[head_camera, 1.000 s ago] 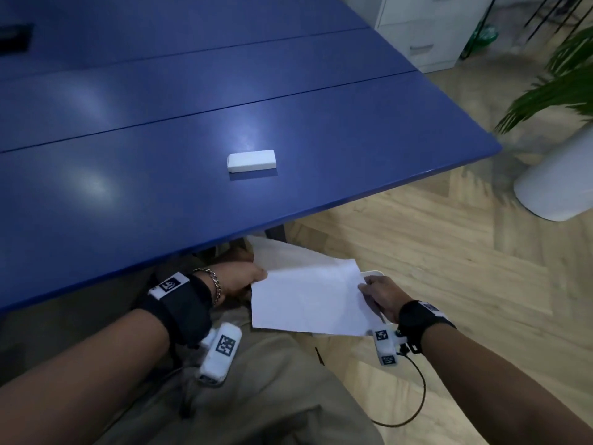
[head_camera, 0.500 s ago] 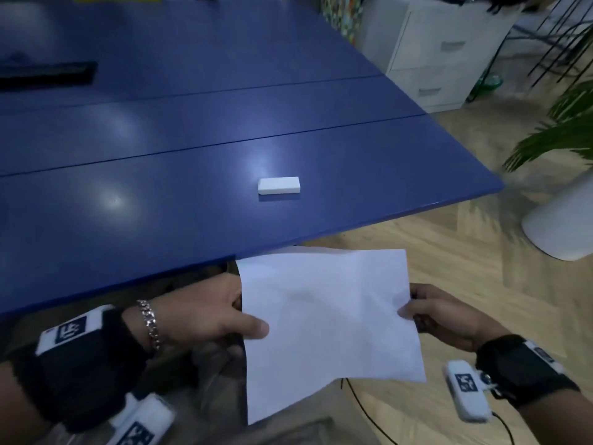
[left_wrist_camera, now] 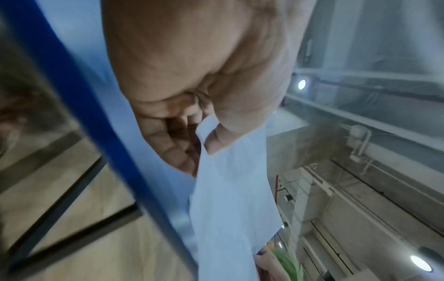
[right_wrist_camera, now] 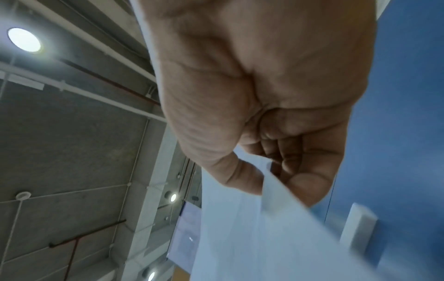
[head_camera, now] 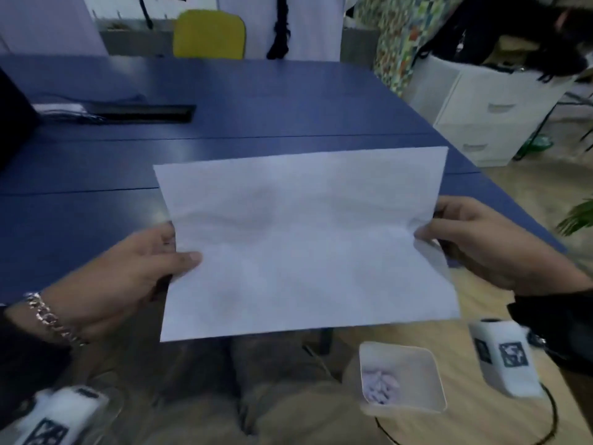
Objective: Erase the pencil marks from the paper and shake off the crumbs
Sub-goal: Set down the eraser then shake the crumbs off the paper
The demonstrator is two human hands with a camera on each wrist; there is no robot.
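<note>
I have the paper (head_camera: 301, 242) up in the air between both hands, over the near edge of the blue worktop (head_camera: 224, 101) and above my lap. My left hand (head_camera: 128, 277) pinches the left edge, thumb on top and fingers (left_wrist_camera: 173, 144) curled underneath; my right hand (head_camera: 491, 245) pinches the right edge the same way, and the sheet buckles a little there. The eraser (right_wrist_camera: 358, 226) lies on the worktop behind the sheet. The surface looks clean, though blur could hide faint marks or crumbs. To shake well I'd keep both pinches firm, tilt the sheet toward the white tray (head_camera: 404, 377) by my right knee, and flick in short snaps without tearing the edges.
</note>
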